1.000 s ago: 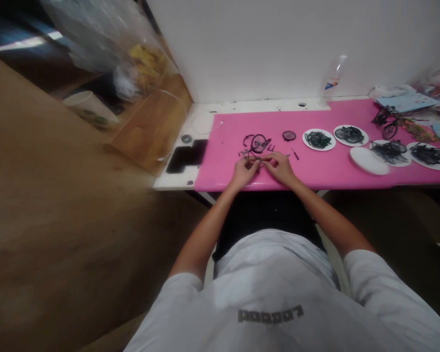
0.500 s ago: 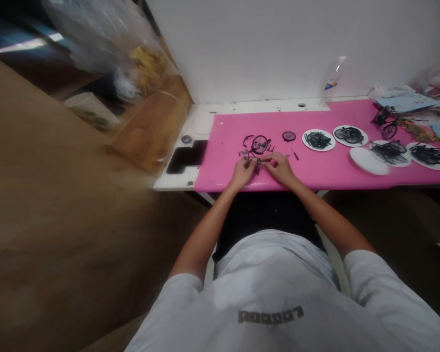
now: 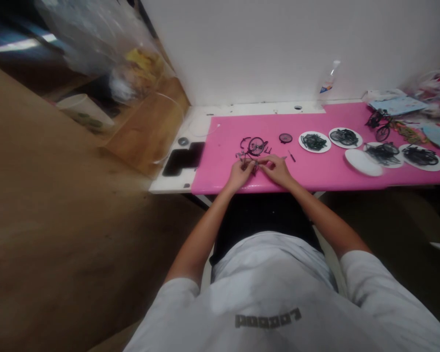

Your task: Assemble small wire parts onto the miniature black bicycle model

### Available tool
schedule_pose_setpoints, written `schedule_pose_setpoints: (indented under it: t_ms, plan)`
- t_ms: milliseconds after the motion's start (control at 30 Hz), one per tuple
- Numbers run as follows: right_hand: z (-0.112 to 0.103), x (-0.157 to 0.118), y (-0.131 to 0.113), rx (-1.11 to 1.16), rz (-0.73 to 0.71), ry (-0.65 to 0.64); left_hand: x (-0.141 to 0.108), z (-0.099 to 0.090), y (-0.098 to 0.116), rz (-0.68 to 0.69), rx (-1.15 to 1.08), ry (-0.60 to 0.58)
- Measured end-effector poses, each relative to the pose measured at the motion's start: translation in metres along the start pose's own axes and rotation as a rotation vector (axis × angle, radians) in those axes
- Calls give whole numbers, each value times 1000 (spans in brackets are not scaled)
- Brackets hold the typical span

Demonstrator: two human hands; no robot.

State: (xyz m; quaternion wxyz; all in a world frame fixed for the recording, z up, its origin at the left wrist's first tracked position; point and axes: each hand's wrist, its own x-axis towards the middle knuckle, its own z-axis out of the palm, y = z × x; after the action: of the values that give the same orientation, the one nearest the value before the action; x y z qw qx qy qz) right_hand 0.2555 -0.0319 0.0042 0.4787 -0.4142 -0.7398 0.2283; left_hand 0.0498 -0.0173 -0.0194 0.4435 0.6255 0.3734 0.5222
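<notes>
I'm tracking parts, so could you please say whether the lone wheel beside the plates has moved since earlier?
No; the lone wheel lies in the same spot on the pink mat; only the view has shifted slightly.

Head-worn view; forward and down; near

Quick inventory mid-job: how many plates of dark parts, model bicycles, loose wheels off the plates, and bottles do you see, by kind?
Plates of dark parts: 4
Model bicycles: 2 (a part-built one at the left hand and right hand, another one far right)
Loose wheel: 1
Clear bottle: 1
Total: 8
</notes>
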Motion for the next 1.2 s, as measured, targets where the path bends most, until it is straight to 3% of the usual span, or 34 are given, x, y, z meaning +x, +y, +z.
schedule_pose_setpoints:
  t_ms: [367, 600, 1200]
  plan:
    - [2, -1, 3, 30, 106, 14, 1, -1, 1, 5, 41, 4]
    - [3, -1, 7, 28, 76, 19, 4, -3, -3, -3, 54, 41]
    - [0, -2, 3, -6, 67, -32, 5, -7, -1, -9, 54, -51]
